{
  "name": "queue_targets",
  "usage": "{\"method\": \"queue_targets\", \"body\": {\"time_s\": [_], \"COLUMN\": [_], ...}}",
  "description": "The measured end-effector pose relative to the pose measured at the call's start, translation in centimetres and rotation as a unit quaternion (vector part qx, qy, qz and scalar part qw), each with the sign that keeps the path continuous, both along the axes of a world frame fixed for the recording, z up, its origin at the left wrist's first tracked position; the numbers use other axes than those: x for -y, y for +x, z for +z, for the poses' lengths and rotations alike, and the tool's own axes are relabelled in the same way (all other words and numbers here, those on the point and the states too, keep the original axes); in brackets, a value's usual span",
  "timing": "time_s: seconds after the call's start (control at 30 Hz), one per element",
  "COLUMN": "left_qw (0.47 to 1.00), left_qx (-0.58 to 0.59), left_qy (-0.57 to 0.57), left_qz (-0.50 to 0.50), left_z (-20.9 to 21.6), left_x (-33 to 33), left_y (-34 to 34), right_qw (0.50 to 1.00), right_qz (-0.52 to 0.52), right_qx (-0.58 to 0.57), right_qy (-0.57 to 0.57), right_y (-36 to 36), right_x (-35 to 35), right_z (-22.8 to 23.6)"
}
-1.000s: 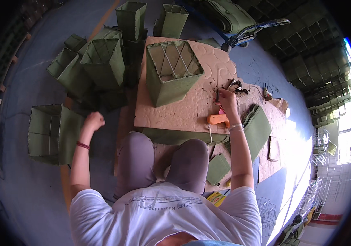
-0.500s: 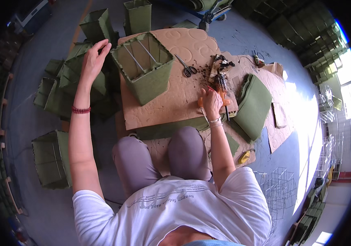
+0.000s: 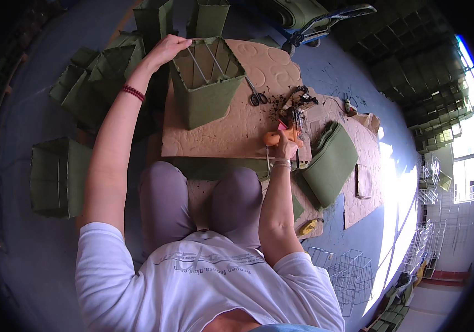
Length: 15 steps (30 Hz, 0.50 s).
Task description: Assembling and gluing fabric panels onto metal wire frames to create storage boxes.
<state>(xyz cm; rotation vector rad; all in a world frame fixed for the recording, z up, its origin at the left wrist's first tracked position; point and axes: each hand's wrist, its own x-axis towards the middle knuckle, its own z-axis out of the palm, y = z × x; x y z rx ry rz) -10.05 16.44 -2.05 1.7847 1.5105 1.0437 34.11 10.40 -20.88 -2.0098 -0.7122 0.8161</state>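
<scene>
A square green felt box [image 3: 209, 102], open at the top with thin metal rods across its mouth, stands on the cardboard-topped worktable [image 3: 184, 141]. Reaching over on the left, my left hand [image 3: 168, 48] pinches its far left rim between thumb and fingers. My right hand [image 3: 287, 148] is wrapped round an orange glue gun [image 3: 272, 139] at the table's near right. The gun's front end is by a clump of black-stained scraps [image 3: 299, 99]. Black-handled scissors [image 3: 257, 98] lie between the box and that clump.
More green boxes [image 3: 104, 69] crowd the left, with another [image 3: 54, 177] on the floor nearer me. Folded green felt [image 3: 331, 166] lies to the right of the gun. Wire frames [image 3: 350, 276] stand at the lower right. A blue-framed cart [image 3: 314, 33] is at the back.
My left hand has moved right from the air beside the box onto its rim. My right hand stays on the glue gun, which has turned slightly. The whole view has shifted.
</scene>
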Motion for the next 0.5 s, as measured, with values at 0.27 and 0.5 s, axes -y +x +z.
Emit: {"method": "queue_targets", "body": {"time_s": [0.27, 0.5], "left_qw": [0.999, 0.993], "left_qx": [0.012, 0.054], "left_qy": [0.037, 0.104], "left_qz": [0.021, 0.027], "left_z": [-0.7, -1.8], "left_x": [-0.5, -1.2], "left_y": [0.6, 1.7], "right_qw": [0.774, 0.764], "right_qz": [0.029, 0.181], "right_qx": [-0.599, -0.595], "right_qy": [0.204, 0.17], "right_y": [3.3, 5.8], "right_x": [-0.1, -2.5], "right_z": [-3.6, -3.0]}}
